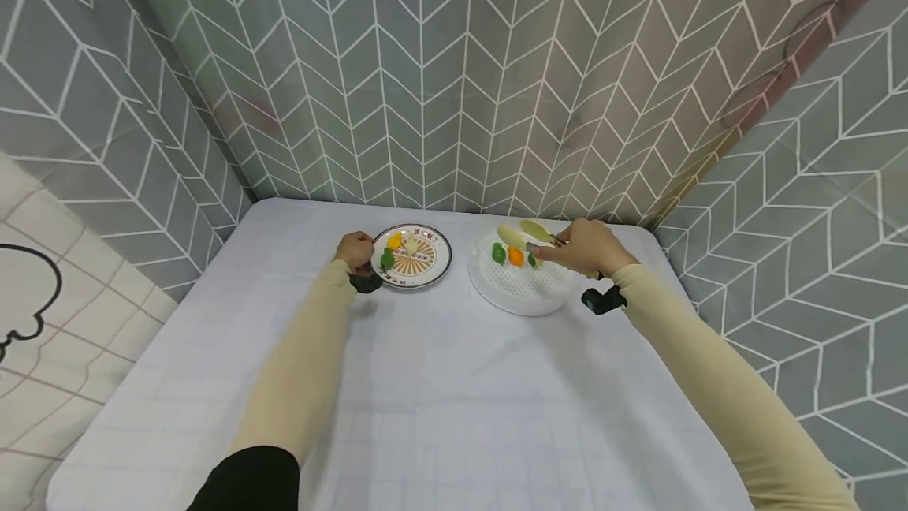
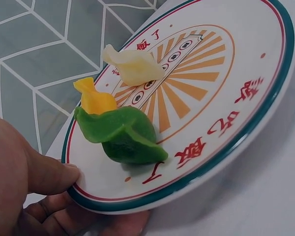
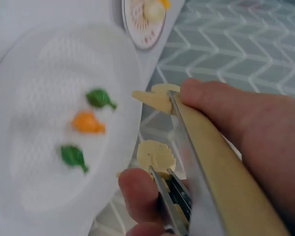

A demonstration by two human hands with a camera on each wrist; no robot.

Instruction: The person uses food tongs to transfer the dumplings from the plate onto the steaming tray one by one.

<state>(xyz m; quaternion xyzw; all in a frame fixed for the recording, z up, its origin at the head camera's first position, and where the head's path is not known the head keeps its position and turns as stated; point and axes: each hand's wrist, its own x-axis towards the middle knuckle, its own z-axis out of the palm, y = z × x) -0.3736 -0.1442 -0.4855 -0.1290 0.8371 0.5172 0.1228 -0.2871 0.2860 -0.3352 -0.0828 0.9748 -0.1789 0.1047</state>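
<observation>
Right now the left hand (image 1: 355,249) pinches the near rim of the patterned plate (image 2: 265,93) — thumb on top, fingers curled beneath — and in the left wrist view the plate looks tipped, though that may be the camera's angle. On it lie a green dumpling (image 2: 124,135), an orange dumpling (image 2: 93,100) touching it, and a pale dumpling (image 2: 132,66) a little apart. The right hand (image 1: 586,246) is clenched round a pair of tongs (image 3: 187,162) with pale scalloped tips, held over the far edge of the white perforated tray (image 1: 521,290), which sits just beside the plate on the cloth-covered table (image 1: 440,385). In the tray lie two green pieces (image 3: 100,98) and an orange piece (image 3: 87,122) between them; the tong tips hold nothing that I can see. The risks, as I judge them: if the plate is lifted at a slant, the dumplings could slide toward the low rim and off; and the small, smooth pieces could squirt from the tongs if squeezed off-centre — or drop in the gap between tray and plate during a carry.
</observation>
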